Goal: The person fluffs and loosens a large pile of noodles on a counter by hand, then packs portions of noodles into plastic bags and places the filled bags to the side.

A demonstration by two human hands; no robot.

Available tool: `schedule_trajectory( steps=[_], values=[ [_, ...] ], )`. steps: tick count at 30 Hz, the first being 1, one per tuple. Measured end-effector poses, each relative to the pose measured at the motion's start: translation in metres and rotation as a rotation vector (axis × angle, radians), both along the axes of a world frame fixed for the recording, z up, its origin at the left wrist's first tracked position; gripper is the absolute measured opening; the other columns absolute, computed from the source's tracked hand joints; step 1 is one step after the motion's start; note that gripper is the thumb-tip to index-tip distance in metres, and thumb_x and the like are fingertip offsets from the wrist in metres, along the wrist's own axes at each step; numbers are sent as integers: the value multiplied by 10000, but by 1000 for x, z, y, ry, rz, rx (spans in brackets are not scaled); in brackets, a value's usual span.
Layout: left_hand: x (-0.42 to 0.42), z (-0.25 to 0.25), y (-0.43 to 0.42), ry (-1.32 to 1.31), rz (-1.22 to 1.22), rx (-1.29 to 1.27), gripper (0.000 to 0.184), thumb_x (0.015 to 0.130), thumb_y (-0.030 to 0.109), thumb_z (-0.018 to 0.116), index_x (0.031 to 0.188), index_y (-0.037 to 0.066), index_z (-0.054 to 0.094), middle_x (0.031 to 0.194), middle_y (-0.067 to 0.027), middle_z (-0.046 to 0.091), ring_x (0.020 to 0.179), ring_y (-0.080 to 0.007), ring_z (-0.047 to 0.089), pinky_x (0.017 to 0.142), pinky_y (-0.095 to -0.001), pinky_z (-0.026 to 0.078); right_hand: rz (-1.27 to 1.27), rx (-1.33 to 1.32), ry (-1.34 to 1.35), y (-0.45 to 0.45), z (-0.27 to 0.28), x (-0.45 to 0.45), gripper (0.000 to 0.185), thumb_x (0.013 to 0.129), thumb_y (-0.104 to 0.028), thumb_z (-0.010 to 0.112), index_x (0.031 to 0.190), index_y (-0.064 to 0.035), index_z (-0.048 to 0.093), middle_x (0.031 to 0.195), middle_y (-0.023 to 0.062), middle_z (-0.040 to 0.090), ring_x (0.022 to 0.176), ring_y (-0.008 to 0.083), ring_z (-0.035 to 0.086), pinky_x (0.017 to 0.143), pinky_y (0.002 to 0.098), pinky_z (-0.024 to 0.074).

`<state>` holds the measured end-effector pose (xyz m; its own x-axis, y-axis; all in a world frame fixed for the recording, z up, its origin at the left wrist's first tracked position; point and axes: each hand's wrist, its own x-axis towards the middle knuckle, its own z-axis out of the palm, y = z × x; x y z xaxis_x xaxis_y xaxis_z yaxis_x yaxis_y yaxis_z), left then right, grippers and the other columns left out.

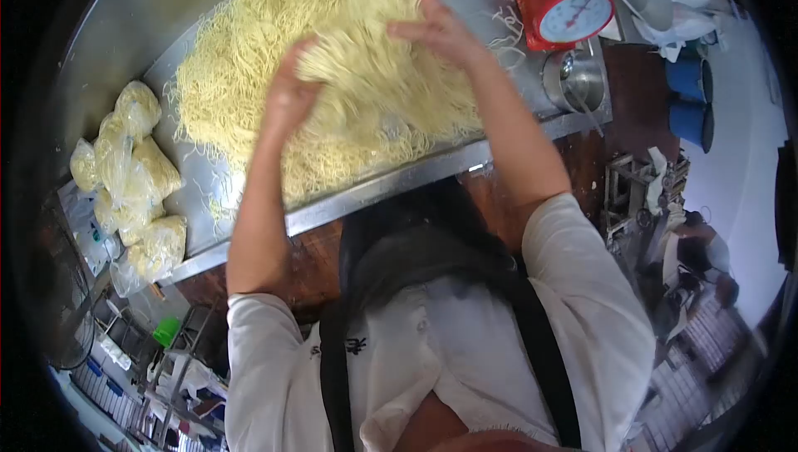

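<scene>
A large heap of pale yellow noodles (pixel 224 78) covers much of the metal table. Between my hands, a loose bunch of noodles (pixel 357 57) is lifted above the heap and blurred by motion. My left hand (pixel 291 90) is at the bunch's left side, its fingers curved against the strands. On the right side, my right hand (pixel 436 28) has its fingers spread apart, with the thumb towards the bunch; it does not close round any strands.
Several plastic bags of noodles (pixel 133 169) lie at the table's left end. A red dial scale (pixel 573 15) and a metal pot (pixel 573 82) stand at the right. The raised metal rim (pixel 399 177) runs before my body. Another person (pixel 702 248) is far right.
</scene>
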<state>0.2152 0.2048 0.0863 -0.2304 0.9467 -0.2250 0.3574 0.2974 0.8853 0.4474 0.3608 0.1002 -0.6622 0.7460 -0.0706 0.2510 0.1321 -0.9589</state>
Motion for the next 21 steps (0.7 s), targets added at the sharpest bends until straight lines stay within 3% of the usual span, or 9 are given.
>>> schedule_trajectory(
  steps=[2, 5, 6, 8, 11, 12, 14, 17, 21],
  values=[
    [-30, 28, -4, 428, -51, -158, 901, 768, 82, 769, 1515, 193, 277, 1509, -218, 333, 1398, -383, 317, 1119, -421, 376, 44, 207, -57, 19, 11, 17, 846, 809, -168, 747, 1515, -147, 281, 1421, 219, 455, 1303, 305, 459, 1073, 382, 369],
    [-36, 30, -10, 656, -16, -357, 951, 743, 133, 799, 1526, 193, 261, 1548, -225, 245, 1425, -415, 243, 1148, -445, 329, -53, 419, -730, -4, -56, 38, 873, 798, -183, 760, 1518, -120, 269, 1445, 224, 415, 1315, 296, 441, 1087, 399, 353],
    [-18, 21, -4, 592, 22, -264, 979, 723, 200, 833, 1523, 224, 269, 1534, -252, 260, 1430, -386, 247, 1178, -480, 256, -80, 328, -598, -28, -92, 26, 844, 801, -198, 767, 1501, -108, 306, 1442, 213, 427, 1319, 293, 436, 1087, 396, 354],
    [21, -30, 7, 723, 55, -209, 724, 760, 160, 771, 1411, 120, 456, 1491, -279, 324, 1383, -405, 325, 1103, -452, 373, -55, 94, -345, -60, -114, -33, 800, 802, -223, 775, 1474, -94, 360, 1415, 199, 465, 1295, 288, 462, 1065, 390, 382],
    [8, -24, 25, -56, 48, -355, 629, 788, 180, 754, 1365, 102, 516, 1395, -231, 472, 1264, -344, 474, 1001, -407, 428, -44, -120, -132, -57, -96, -41, 658, 804, -213, 766, 1381, -87, 477, 1270, 197, 575, 1136, 293, 574, 985, 374, 452],
    [3, -4, 19, -19, 36, -339, 642, 787, 183, 761, 1372, 99, 509, 1391, -227, 478, 1251, -341, 487, 1000, -407, 430, -65, -150, -85, -47, -84, -32, 596, 805, -203, 760, 1341, -84, 526, 1211, 197, 617, 1070, 296, 614, 956, 367, 473],
    [-6, 36, -9, 59, 19, -287, 668, 786, 190, 773, 1386, 93, 494, 1384, -217, 489, 1223, -336, 514, 997, -407, 435, 133, 186, -231, -17, -45, 38, 539, 829, -222, 733, 1313, -73, 550, 1219, 185, 620, 1031, 282, 635, 947, 365, 482],
    [-18, 49, -62, 219, -330, -126, 685, 793, 205, 784, 1397, 89, 482, 1377, -213, 495, 1173, -346, 548, 985, -413, 456, 152, 276, -524, 4, -36, 142, 559, 832, -183, 695, 1355, -100, 516, 1293, 172, 579, 1235, 339, 519, 1039, 405, 424],
    [-27, 16, -88, 226, 24, -125, 675, 806, 217, 781, 1399, 104, 481, 1364, -194, 493, 1208, -355, 521, 1005, -429, 457, 125, 519, -849, 1, -39, 147, 661, 801, -163, 718, 1408, -111, 461, 1423, 205, 455, 1325, 367, 417, 1110, 423, 345]
  ],
)
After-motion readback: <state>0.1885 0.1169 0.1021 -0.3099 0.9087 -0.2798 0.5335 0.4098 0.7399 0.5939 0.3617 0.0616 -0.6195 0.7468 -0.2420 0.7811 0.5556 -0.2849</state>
